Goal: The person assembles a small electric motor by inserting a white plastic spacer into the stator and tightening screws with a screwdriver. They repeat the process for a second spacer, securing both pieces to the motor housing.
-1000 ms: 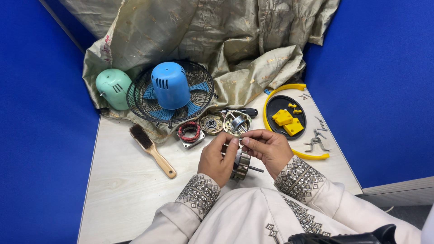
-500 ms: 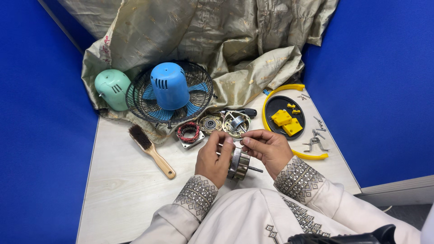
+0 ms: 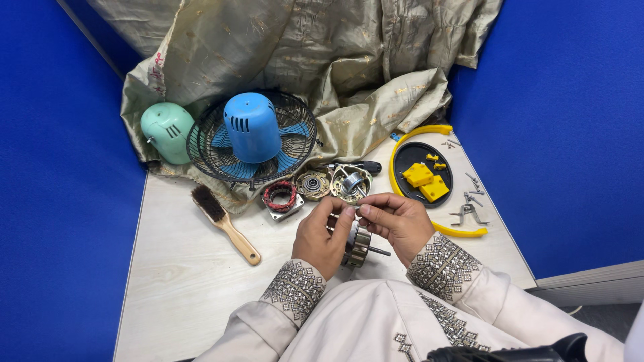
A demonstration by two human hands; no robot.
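No packages, signs or screens show anywhere around the grip. The nearest thing to a label is a small patch of red marking on the crumpled tan cloth [image 3: 282,60], at its upper left fold [image 3: 158,62], well beyond the grip and off to its left; the marks are thin, red and too small to make out.
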